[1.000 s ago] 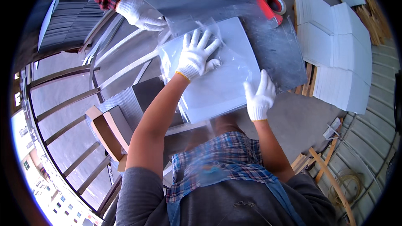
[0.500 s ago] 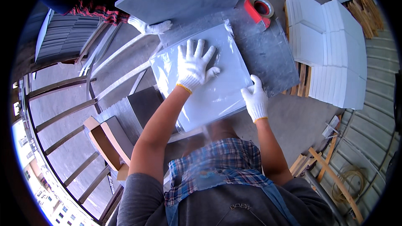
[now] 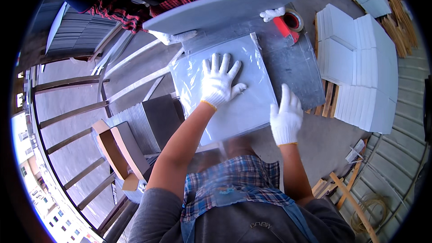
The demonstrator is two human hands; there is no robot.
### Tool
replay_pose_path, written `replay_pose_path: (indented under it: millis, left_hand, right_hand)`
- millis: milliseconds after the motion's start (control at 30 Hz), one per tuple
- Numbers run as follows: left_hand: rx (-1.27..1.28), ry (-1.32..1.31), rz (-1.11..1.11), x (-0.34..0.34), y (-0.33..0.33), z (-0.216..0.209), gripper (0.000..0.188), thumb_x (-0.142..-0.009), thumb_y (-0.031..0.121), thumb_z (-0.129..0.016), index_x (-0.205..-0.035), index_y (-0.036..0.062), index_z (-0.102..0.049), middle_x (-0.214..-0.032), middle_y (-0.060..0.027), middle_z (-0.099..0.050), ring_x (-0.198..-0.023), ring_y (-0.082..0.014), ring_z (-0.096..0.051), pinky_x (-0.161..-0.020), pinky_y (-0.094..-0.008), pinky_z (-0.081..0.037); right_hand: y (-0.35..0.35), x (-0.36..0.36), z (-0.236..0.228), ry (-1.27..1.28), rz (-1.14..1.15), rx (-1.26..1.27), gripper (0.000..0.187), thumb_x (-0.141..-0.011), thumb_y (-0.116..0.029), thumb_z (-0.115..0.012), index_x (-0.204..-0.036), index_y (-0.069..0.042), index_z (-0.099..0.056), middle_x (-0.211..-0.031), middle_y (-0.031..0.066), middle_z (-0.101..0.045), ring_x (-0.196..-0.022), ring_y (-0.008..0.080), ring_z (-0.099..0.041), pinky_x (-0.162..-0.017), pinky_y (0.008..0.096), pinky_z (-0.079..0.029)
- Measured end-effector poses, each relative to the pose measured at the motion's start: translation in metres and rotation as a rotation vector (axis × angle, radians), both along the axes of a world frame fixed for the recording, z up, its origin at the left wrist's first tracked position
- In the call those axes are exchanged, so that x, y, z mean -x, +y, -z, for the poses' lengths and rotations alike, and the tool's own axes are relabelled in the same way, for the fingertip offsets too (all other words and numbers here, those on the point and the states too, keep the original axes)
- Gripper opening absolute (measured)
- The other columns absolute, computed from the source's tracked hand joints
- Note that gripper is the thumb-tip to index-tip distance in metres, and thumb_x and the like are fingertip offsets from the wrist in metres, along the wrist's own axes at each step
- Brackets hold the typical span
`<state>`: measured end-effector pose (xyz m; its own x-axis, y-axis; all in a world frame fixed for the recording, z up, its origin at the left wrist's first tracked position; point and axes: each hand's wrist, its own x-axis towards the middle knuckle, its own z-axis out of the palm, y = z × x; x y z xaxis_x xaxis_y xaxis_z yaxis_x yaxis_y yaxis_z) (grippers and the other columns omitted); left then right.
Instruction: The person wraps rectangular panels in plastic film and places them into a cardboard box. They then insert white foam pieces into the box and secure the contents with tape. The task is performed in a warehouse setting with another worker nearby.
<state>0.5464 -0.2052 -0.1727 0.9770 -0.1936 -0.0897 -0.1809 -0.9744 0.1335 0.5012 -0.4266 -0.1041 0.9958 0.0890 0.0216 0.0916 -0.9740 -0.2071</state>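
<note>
A pale square panel wrapped in clear plastic film lies on a dark work surface in front of me. My left hand, in a white knitted glove, rests flat on the wrapped panel with its fingers spread. Beside the panel's right edge is my right hand, gloved alike, fingers stretched out and nothing held. Across the table a co-worker in a red and black checked sleeve holds up a large grey panel, gloved hands at its lower edge. A red tape dispenser with a tape roll lies near that panel's right end.
Stacks of white panels stand on a pallet to the right. On the left are an open cardboard box, a pile of thin grey sheets and a metal frame. Wooden strips and coiled hose lie lower right.
My right hand has let go of the wrapped panel's edge and opened. The co-worker's grey panel has tilted more upright and shifted right. The whole view has shifted slightly.
</note>
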Motion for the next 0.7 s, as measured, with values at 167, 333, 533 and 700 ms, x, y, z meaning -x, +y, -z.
replay_pose_path:
  millis: [167, 333, 533, 700]
  left_hand:
    - [-0.062, 0.025, 0.012, 0.0, 0.0, 0.004, 0.075, -0.089, 0.064, -0.054, -0.152, 0.0239, -0.045, -0.16, -0.0189, -0.033, -0.148, -0.0474, -0.024, -0.117, -0.0671, -0.018]
    - [-0.034, -0.052, 0.005, 0.002, 0.002, 0.006, 0.074, -0.088, 0.062, -0.057, -0.151, 0.0244, -0.044, -0.159, -0.0185, -0.036, -0.147, -0.0474, -0.028, -0.115, -0.0686, -0.019]
    - [0.38, 0.322, -0.083, 0.013, 0.036, 0.012, 0.062, -0.093, 0.055, -0.061, -0.14, 0.0155, -0.057, -0.142, -0.0163, -0.056, -0.13, -0.0334, -0.053, -0.109, -0.0407, -0.043]
    - [0.57, 0.093, -0.419, 0.072, 0.108, 0.106, 0.055, -0.098, 0.043, -0.06, -0.14, 0.0075, -0.055, -0.141, -0.0168, -0.056, -0.13, -0.0338, -0.053, -0.11, -0.0438, -0.042]
  right_hand:
    - [0.101, 0.006, -0.02, -0.202, -0.275, -0.792, 0.046, -0.091, -0.022, -0.066, -0.133, -0.008, -0.055, -0.13, 0.0178, -0.058, -0.122, 0.0382, -0.054, -0.104, 0.0499, -0.042]
    - [0.101, -0.009, 0.064, -0.14, -0.082, -0.401, 0.046, -0.096, -0.034, -0.058, -0.134, -0.007, -0.056, -0.136, 0.0178, -0.058, -0.13, 0.0387, -0.049, -0.109, 0.0519, -0.038]
    - [0.008, -0.005, 0.098, -0.166, -0.102, -0.025, 0.053, -0.095, -0.037, -0.058, -0.141, -0.01, -0.053, -0.139, 0.0188, -0.057, -0.124, 0.0386, -0.054, -0.106, 0.0502, -0.041]
    - [-0.005, -0.003, 0.098, -0.079, -0.142, -0.129, 0.056, -0.096, -0.036, -0.056, -0.145, -0.009, -0.048, -0.138, 0.0192, -0.056, -0.121, 0.0371, -0.056, -0.102, 0.0483, -0.044]
